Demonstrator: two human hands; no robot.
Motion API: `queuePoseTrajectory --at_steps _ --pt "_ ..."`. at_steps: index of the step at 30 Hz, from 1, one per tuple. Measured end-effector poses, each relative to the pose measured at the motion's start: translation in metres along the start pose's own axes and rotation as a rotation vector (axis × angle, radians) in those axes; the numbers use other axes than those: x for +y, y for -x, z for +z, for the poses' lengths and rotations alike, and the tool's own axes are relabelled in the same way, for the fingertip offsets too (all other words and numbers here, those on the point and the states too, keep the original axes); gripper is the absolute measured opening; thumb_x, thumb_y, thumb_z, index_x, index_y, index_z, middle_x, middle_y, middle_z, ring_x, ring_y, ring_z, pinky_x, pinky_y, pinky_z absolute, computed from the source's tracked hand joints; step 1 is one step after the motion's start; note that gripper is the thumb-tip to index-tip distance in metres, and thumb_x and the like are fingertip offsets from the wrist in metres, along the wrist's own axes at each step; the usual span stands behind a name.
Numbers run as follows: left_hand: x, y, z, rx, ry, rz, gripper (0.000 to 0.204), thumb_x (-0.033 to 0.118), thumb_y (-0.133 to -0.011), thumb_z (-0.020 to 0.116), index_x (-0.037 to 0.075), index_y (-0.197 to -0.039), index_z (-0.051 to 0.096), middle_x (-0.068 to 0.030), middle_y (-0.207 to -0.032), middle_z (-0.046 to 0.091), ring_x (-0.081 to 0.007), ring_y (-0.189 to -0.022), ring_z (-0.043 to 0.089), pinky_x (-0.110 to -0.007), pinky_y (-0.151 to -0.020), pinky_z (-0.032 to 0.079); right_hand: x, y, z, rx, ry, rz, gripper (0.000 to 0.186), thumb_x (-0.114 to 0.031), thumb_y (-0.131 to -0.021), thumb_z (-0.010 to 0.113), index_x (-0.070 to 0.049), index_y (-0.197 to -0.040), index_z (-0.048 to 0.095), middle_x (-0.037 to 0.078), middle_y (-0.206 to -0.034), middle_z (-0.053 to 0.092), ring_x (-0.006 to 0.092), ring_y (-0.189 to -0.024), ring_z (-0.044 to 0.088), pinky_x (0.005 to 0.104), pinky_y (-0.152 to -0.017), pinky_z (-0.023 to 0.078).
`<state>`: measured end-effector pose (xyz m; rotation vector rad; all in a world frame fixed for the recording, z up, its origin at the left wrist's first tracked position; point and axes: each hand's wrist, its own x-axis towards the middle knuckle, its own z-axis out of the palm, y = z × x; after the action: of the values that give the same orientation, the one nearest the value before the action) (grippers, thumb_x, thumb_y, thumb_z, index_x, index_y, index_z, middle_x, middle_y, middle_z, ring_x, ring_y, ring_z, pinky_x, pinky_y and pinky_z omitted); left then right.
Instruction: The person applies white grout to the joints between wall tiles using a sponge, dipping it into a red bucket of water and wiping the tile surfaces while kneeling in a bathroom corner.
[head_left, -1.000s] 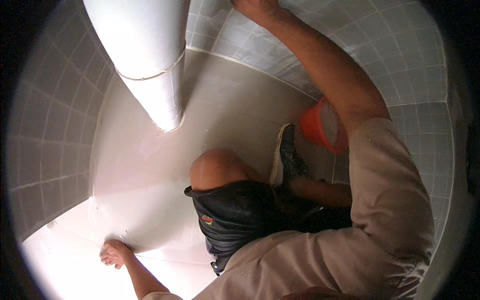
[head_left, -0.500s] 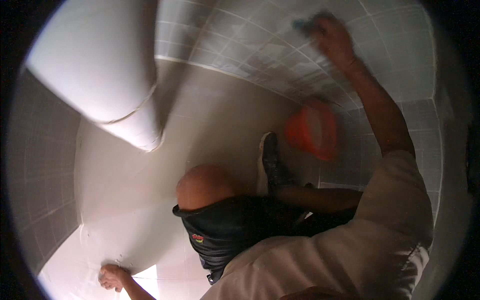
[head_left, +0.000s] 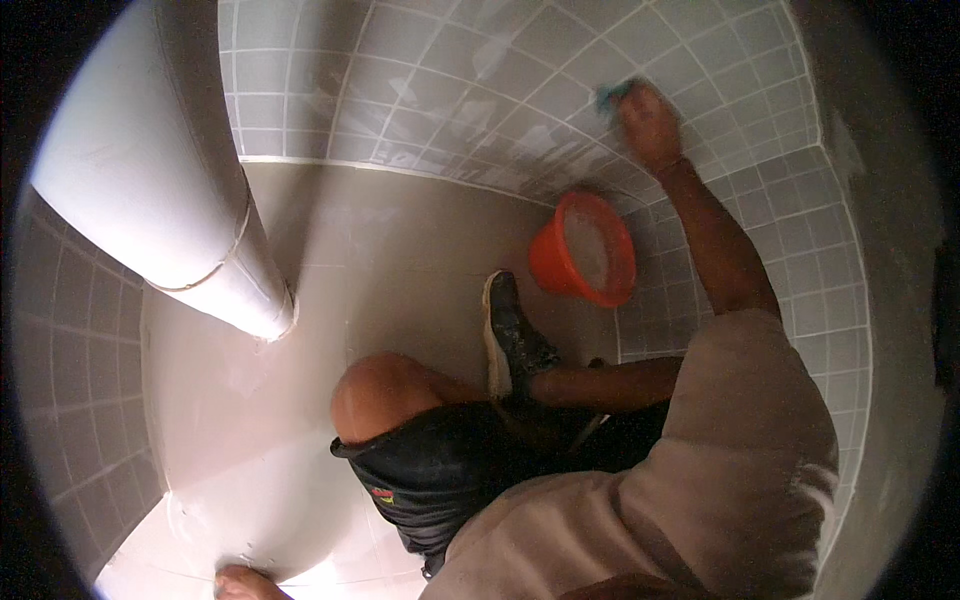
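Observation:
My right hand (head_left: 648, 122) is closed around a blue-green cloth (head_left: 612, 98) and is up against the grey tiled wall (head_left: 480, 60). Whitish smears mark the tiles left of it. Below that hand, a red-orange bucket (head_left: 548, 262) stands on the floor close to the wall corner, with cloudy greyish liquid in it. At the lower left, my left hand (head_left: 240, 582) rests low against a pale, brightly lit surface. The picture's lower edge cuts it off, and its fingers are mostly hidden.
A thick white pipe (head_left: 165, 190) slants down to the beige floor (head_left: 390, 250) on the left. More tiled wall (head_left: 85, 370) stands at the far left. My bent knee (head_left: 385, 395) and dark shoe (head_left: 510, 335) are between pipe and bucket.
My right hand has come down the wall with the cloth, closer to the bucket. The view has shifted, so less of my left hand shows.

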<state>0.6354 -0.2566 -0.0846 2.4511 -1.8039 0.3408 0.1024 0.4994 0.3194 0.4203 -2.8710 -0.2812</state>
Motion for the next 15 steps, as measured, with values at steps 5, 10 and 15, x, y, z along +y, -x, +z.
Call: queuePoseTrajectory --at_steps 5,10,15 --pt "-0.036 -0.046 0.060 -0.035 0.047 -0.058 0.049 0.039 -0.087 0.039 0.006 -0.119 0.054 -0.0096 -0.125 0.052 -0.0240 -0.123 0.043 -0.054 -0.095 0.033 -0.045 -0.014 0.033 0.492 0.155 -0.064 0.024 -0.011 -0.089 0.057 -0.006 -0.112 0.062 0.017 -0.108 0.060 0.0345 -0.097 0.061 0.0453 -0.083 0.050" --pt "-0.010 -0.008 0.011 0.010 0.036 0.042 0.050 0.039 -0.087 0.039 0.004 -0.119 0.053 -0.0113 -0.124 0.052 -0.0260 -0.122 0.044 -0.055 -0.094 0.034 -0.089 -0.020 0.136 0.207 0.284 -0.743 0.029 -0.011 -0.082 0.063 -0.011 -0.110 0.065 0.014 -0.104 0.061 0.0294 -0.098 0.061 0.0420 -0.080 0.053" --pt "-0.022 -0.025 0.028 0.016 -0.009 0.063 0.055 0.042 -0.089 0.037 0.002 -0.124 0.050 -0.0138 -0.126 0.051 -0.0281 -0.126 0.043 -0.056 -0.094 0.035 -0.157 -0.144 -0.017 0.805 0.269 -0.468 0.014 -0.005 -0.076 0.068 -0.008 -0.088 0.063 0.011 -0.078 0.060 0.0288 -0.072 0.059 0.0439 -0.061 0.048"
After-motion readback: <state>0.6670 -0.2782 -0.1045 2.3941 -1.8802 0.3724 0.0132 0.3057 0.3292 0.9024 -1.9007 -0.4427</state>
